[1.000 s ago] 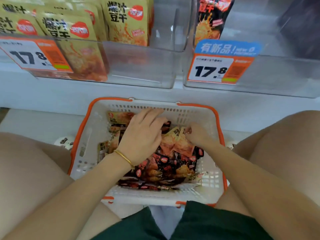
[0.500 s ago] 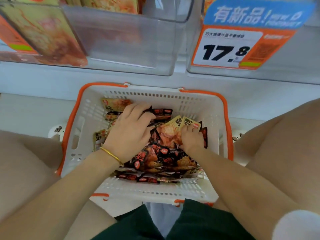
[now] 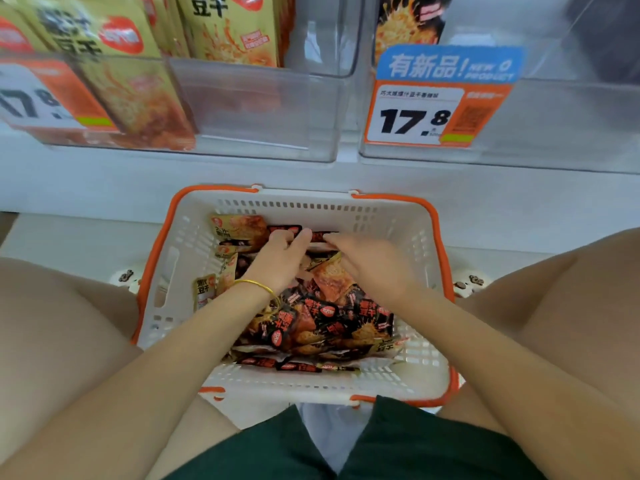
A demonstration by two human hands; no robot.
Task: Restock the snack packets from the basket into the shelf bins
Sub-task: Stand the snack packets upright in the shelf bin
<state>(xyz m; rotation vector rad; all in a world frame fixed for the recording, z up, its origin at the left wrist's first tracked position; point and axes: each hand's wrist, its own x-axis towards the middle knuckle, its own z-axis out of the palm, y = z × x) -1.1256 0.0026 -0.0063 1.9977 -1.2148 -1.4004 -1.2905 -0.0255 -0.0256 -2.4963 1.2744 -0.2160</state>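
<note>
Orange-rimmed and white, a basket (image 3: 304, 204) sits between a person's bare knees with both hands sunk in it. The left hand (image 3: 280, 258), a gold bangle (image 3: 258, 285) at its wrist, reaches toward 1 o'clock, its fingers (image 3: 300, 238) close together and laid on the snack packets (image 3: 322, 320). The right hand (image 3: 374, 265), blurred, angles toward 10 o'clock, its fingertips almost meeting the left's at the basket's 12 o'clock end. Whether either hand grips a packet cannot be told. The packets, mostly dark with a few yellow, lie flat and jumbled, the heap's long axis running 12 to 6 o'clock. Above, on the shelf (image 3: 138, 174), a clear bin (image 3: 263, 109) at 11 o'clock holds upright yellow packets (image 3: 232, 32). A second bin (image 3: 571, 126) at 1 o'clock carries a 17.8 price tag (image 3: 415, 116) and one dark packet (image 3: 410, 22).
</note>
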